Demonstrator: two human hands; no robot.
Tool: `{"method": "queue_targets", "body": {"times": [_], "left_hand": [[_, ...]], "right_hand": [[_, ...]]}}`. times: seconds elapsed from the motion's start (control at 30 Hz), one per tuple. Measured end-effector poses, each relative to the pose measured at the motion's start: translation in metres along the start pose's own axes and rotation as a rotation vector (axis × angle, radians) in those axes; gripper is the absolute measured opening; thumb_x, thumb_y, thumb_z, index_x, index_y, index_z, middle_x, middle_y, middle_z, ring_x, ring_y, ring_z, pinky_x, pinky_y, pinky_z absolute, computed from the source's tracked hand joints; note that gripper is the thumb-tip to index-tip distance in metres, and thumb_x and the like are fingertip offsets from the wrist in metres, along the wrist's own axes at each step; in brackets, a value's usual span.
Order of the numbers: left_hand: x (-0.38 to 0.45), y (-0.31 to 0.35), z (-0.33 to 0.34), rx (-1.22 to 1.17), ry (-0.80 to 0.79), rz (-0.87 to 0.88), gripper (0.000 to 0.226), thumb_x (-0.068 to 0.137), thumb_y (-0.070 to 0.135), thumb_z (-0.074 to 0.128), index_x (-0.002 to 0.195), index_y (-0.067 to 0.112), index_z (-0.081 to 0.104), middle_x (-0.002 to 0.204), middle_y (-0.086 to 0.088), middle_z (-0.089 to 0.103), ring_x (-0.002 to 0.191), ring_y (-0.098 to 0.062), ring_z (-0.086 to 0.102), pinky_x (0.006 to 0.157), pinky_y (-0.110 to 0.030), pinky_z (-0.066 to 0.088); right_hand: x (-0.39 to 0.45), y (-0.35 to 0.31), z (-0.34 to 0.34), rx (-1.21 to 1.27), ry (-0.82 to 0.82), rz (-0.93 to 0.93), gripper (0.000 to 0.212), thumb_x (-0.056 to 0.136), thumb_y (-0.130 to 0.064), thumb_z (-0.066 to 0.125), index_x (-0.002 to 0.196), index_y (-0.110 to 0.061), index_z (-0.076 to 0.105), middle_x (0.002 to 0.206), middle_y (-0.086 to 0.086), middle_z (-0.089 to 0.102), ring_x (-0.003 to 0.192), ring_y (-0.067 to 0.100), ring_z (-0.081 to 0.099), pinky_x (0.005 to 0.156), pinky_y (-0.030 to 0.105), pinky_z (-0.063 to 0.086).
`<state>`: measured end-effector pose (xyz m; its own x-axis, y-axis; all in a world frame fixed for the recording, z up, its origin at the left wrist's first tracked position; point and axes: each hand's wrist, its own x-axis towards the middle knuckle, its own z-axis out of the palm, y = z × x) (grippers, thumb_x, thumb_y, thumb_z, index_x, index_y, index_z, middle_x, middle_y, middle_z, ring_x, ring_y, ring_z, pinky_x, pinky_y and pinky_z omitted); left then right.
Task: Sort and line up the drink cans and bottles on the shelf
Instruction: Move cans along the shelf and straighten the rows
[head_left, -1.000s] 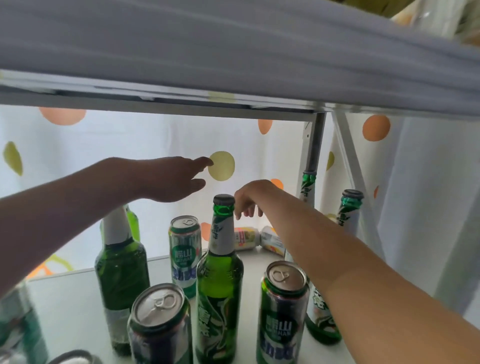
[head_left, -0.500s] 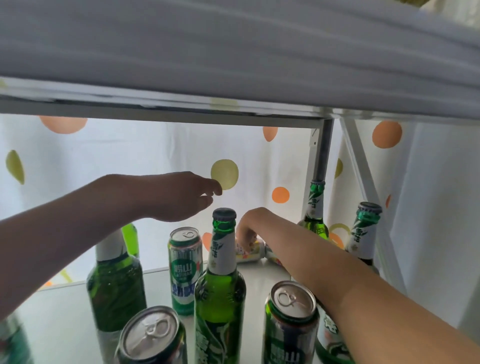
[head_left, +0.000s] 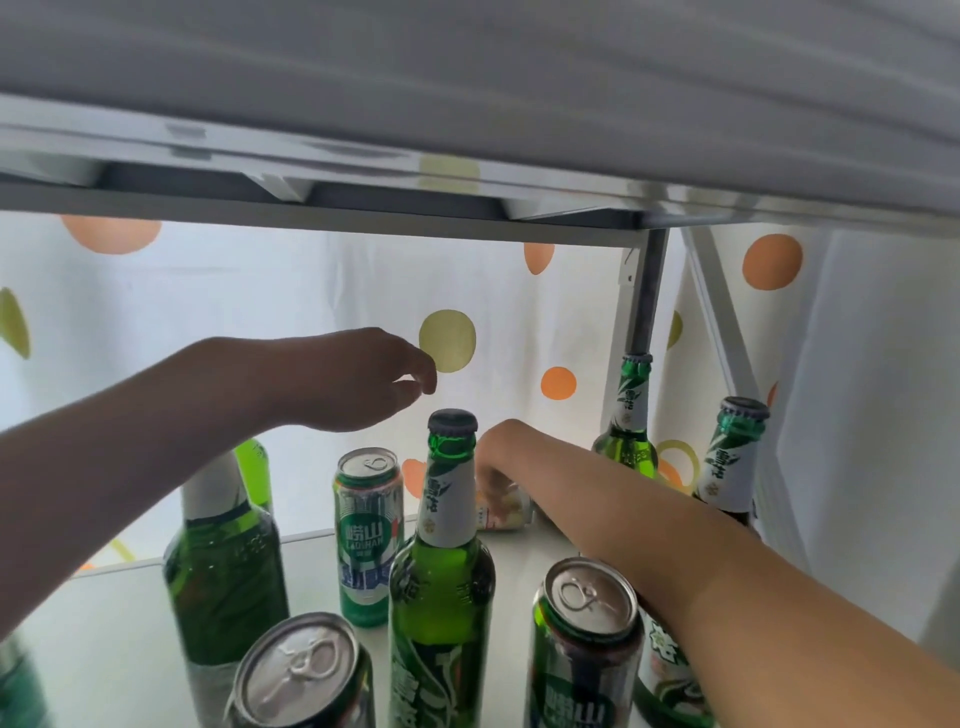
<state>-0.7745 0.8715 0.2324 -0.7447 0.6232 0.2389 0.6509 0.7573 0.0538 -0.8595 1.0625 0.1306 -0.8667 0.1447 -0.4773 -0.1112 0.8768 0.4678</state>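
Right hand (head_left: 491, 467) fingers curled on fallen can (head_left: 506, 512) at shelf (head_left: 104, 613) rear; left hand (head_left: 358, 379) hovers, fingers loosely curled, empty.

This looks like a home storage corner. A light metal-framed shelf (head_left: 322, 577) stands before a white curtain (head_left: 291, 291) printed with orange and yellow-green dots. On the shelf, in front of the curtain, stand green beer bottles (head_left: 441, 582) and green cans (head_left: 369, 535), household stock rather than shop display.
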Motion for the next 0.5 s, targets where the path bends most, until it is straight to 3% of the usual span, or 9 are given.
{"method": "queue_targets", "body": {"times": [0.07, 0.17, 0.27, 0.4, 0.5], "left_hand": [[-0.001, 0.002, -0.002, -0.002, 0.000, 0.020, 0.018, 0.100, 0.035, 0.042, 0.097, 0.046, 0.056, 0.090, 0.027, 0.047, 0.078, 0.005, 0.048, 0.074, -0.022, 0.035], [-0.006, 0.004, -0.004, -0.026, 0.063, 0.066, 0.024, 0.097, 0.048, 0.041, 0.100, 0.040, 0.063, 0.103, 0.021, 0.061, 0.090, -0.003, 0.057, 0.087, -0.030, 0.045], [-0.012, 0.005, -0.011, -0.087, 0.186, 0.105, 0.037, 0.090, 0.062, 0.036, 0.098, 0.039, 0.064, 0.089, 0.020, 0.064, 0.077, -0.001, 0.059, 0.075, -0.029, 0.049], [-0.015, 0.002, -0.016, -0.098, 0.205, 0.099, 0.042, 0.086, 0.063, 0.033, 0.090, 0.035, 0.065, 0.079, 0.014, 0.063, 0.061, -0.005, 0.055, 0.070, -0.033, 0.051], [-0.014, -0.003, -0.013, -0.137, 0.172, 0.060, 0.040, 0.085, 0.061, 0.033, 0.083, 0.036, 0.064, 0.072, 0.010, 0.062, 0.053, -0.005, 0.051, 0.068, -0.033, 0.050]], "right_hand": [[-0.005, -0.001, 0.001, -0.008, -0.033, -0.008, 0.056, 0.083, -0.035, 0.078, 0.133, -0.016, 0.061, 0.142, 0.005, 0.054, 0.110, 0.025, 0.062, 0.063, 0.031, 0.047], [-0.013, -0.003, 0.001, -0.002, -0.029, -0.008, 0.059, 0.080, -0.034, 0.080, 0.133, -0.015, 0.061, 0.137, 0.005, 0.055, 0.092, 0.022, 0.063, 0.064, 0.030, 0.050], [-0.015, -0.002, 0.002, 0.032, -0.075, -0.002, 0.051, 0.081, -0.037, 0.078, 0.125, -0.015, 0.066, 0.131, 0.006, 0.058, 0.100, 0.023, 0.065, 0.082, 0.034, 0.055], [-0.024, 0.006, 0.000, 0.183, -0.091, 0.023, 0.031, 0.079, -0.037, 0.079, 0.098, -0.015, 0.068, 0.108, 0.002, 0.063, 0.079, 0.019, 0.065, 0.070, 0.028, 0.056], [-0.035, 0.013, -0.009, 0.243, 0.008, 0.026, 0.040, 0.082, -0.040, 0.075, 0.110, -0.013, 0.067, 0.119, 0.005, 0.064, 0.104, 0.023, 0.066, 0.095, 0.037, 0.054]]}}
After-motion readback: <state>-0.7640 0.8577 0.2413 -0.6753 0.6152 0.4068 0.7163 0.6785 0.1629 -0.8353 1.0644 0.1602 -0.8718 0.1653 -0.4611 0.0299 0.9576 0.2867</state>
